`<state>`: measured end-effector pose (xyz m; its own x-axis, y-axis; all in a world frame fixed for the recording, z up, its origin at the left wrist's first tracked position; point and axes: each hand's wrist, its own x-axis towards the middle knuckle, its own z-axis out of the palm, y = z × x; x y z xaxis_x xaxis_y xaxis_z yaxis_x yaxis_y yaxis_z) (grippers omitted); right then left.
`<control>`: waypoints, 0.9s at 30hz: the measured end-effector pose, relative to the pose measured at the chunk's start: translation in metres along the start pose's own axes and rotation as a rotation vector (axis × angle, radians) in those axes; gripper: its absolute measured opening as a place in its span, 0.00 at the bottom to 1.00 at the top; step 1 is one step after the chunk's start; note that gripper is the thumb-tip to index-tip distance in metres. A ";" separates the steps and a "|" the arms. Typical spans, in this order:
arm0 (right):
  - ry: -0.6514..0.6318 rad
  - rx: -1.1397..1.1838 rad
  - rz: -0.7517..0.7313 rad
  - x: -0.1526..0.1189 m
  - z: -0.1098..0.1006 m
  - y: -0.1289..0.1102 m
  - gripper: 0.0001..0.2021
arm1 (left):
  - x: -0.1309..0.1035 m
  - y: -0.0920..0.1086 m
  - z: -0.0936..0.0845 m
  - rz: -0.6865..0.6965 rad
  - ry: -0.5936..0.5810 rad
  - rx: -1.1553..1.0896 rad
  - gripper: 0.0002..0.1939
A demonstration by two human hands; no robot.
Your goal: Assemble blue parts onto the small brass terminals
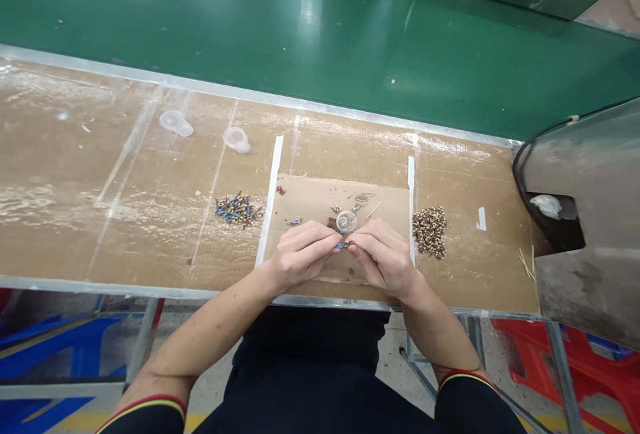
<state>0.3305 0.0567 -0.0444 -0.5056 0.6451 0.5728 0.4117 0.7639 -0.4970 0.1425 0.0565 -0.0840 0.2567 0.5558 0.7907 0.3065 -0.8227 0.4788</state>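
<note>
Over a cardboard sheet (300,187), my left hand (306,251) pinches a small blue piece (341,245). The fingertips of my right hand (384,257) close on a small brass-coloured piece (348,244), which meets the blue one or lies very close to it. Just beyond my fingers stands a small clear round cup (347,221). A thin wooden stick (373,211) and a few loose blue and brass bits (296,222) lie around it. Fingers partly hide both held pieces, so their exact kind is unclear.
To the left is a pile of blue-and-brass pieces (239,210); to the right, a pile of brass-coloured pieces (429,233). Two translucent plastic cups (236,140) lie farther back. A metal housing with a black cable (520,167) bounds the right side. Behind runs a green surface (250,27).
</note>
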 end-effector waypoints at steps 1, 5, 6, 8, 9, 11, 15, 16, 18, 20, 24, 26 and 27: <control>-0.003 0.012 0.003 0.000 0.000 0.000 0.06 | -0.001 0.000 0.000 0.001 0.002 -0.004 0.05; -0.005 0.031 -0.002 -0.001 0.003 0.000 0.06 | -0.003 -0.001 0.001 0.024 0.017 -0.030 0.05; 0.001 0.035 -0.006 -0.002 0.004 0.000 0.06 | -0.003 -0.001 0.002 0.029 0.018 -0.036 0.05; 0.022 0.048 -0.010 -0.003 0.006 0.001 0.07 | -0.003 0.000 0.002 0.027 0.019 -0.038 0.05; 0.032 0.052 -0.010 -0.003 0.006 0.002 0.07 | -0.003 0.000 0.002 0.023 0.016 -0.034 0.05; 0.045 0.043 -0.012 -0.003 0.006 0.003 0.07 | -0.003 0.000 0.002 0.018 0.009 -0.016 0.05; 0.042 -0.009 -0.026 -0.003 0.004 0.002 0.06 | -0.002 0.002 0.000 0.015 -0.029 0.019 0.05; 0.040 -0.017 -0.028 -0.004 0.004 0.001 0.06 | -0.002 0.002 0.000 0.014 -0.033 0.022 0.05; 0.039 -0.023 -0.032 -0.004 0.003 0.001 0.06 | -0.002 0.003 -0.001 0.014 -0.031 0.019 0.06; 0.052 -0.018 -0.038 -0.005 0.004 0.001 0.06 | -0.002 0.004 0.000 0.023 -0.019 0.017 0.06; 0.075 -0.009 -0.052 -0.006 0.006 0.001 0.06 | -0.003 0.004 0.003 0.038 -0.002 0.037 0.05; 0.082 0.001 -0.049 -0.006 0.007 0.002 0.07 | 0.000 0.005 0.004 0.041 -0.001 0.053 0.06; 0.081 0.012 -0.044 -0.006 0.006 0.002 0.07 | 0.001 0.005 0.004 0.044 -0.004 0.061 0.06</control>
<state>0.3296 0.0545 -0.0527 -0.4597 0.6106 0.6449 0.3810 0.7915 -0.4778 0.1479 0.0532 -0.0821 0.2749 0.5202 0.8086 0.3503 -0.8374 0.4197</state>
